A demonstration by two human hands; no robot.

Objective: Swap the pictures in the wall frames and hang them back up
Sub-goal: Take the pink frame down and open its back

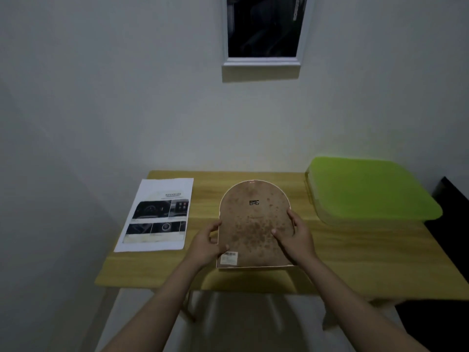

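Both hands hold the arched frame (253, 224) face down over the table (355, 250): the left hand (205, 246) pinches its left edge, the right hand (295, 236) curls round its right edge, thumb on the backing. This looks like the reopening step; next, the backing must come off, perhaps by tabs I cannot see. Left of the grip lies a printed sheet (157, 217); right, a green lid (368, 189). Beyond, on the grey wall, hangs a white frame (261, 63).

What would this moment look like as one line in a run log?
step: frame face down on table | left hand: grips left edge | right hand: grips right edge | print: left of frame
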